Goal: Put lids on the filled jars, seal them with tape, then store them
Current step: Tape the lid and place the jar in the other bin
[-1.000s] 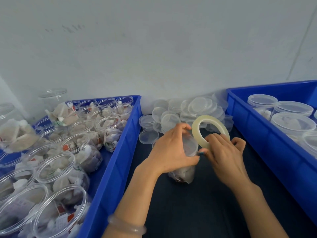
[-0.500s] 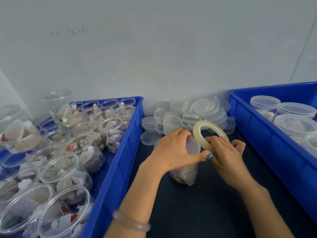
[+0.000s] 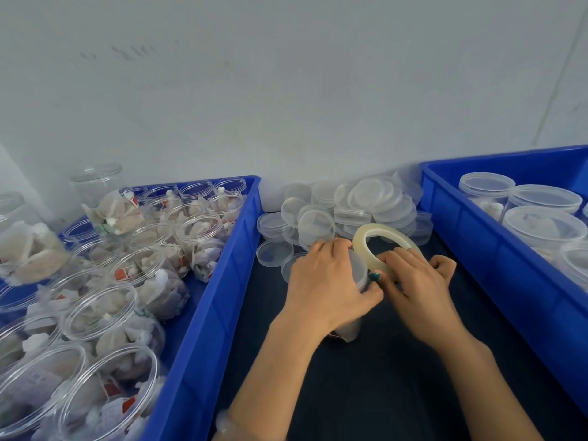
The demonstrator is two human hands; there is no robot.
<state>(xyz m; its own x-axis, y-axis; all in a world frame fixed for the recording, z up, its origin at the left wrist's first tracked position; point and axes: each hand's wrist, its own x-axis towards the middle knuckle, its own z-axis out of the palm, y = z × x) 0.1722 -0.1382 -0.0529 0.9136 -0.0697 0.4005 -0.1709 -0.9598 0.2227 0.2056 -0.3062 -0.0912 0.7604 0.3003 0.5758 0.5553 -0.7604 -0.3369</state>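
Note:
A clear lidded jar (image 3: pixel 359 268) with white packets inside stands on the dark mat between two blue bins. My left hand (image 3: pixel 324 281) wraps around its top, thumb pressed at the lid's right side. A roll of clear tape (image 3: pixel 366 240) stands on edge against the jar's right side, held by my right hand (image 3: pixel 413 288), whose fingers curl round the roll's lower rim. Most of the jar is hidden behind my left hand.
The left blue bin (image 3: pixel 222 281) holds several open filled jars. The right blue bin (image 3: pixel 477 249) holds lidded jars (image 3: pixel 541 224). A pile of loose clear lids (image 3: pixel 350 205) lies at the back of the mat (image 3: pixel 381 393), against the white wall.
My left thumb has slid along the lid's right side toward the tape. The tape roll and my right hand have shifted slightly closer to the jar.

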